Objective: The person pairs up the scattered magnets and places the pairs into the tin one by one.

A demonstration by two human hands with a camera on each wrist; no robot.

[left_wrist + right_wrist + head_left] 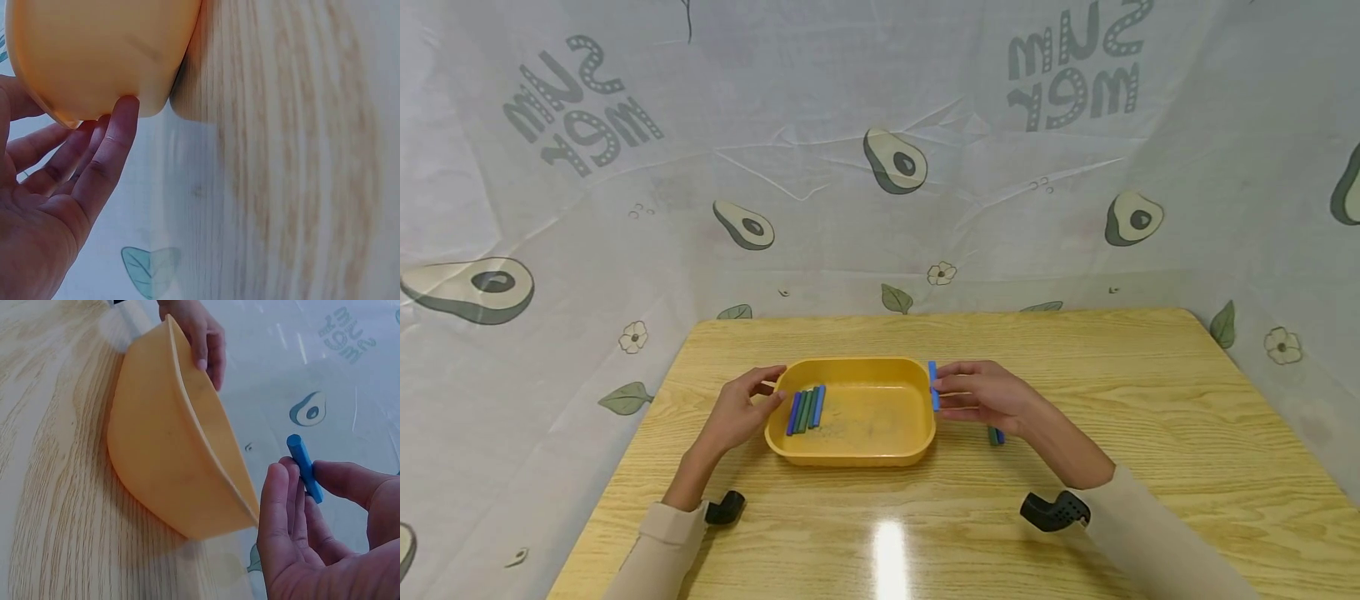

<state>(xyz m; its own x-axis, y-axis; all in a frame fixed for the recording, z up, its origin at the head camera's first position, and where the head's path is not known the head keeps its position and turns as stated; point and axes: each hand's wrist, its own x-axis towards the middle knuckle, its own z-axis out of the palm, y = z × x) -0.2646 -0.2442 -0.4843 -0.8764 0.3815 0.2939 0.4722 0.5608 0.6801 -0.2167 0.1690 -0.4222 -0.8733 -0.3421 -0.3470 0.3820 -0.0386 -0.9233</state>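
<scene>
My left hand (737,412) grips the left end of a yellow plastic tub (857,460), its thumb over the rim and its fingers against the outer wall (94,62). Inside, at the tub's left side, several slim sticks (805,410) in purple-blue, green and blue lie side by side. Between thumb and fingertips, my right hand (988,396) pinches a faceted light-blue stick (304,467), resembling a crayon or chalk. That stick stands just beside the tub's right rim in the head view.
Under the right hand, a green stick and a blue stick (1000,436) lie on the wooden table (1150,400), partly hidden by the wrist. A printed avocado sheet (820,275) hangs behind the table. Black wrist devices (1054,511) sit at both cuffs.
</scene>
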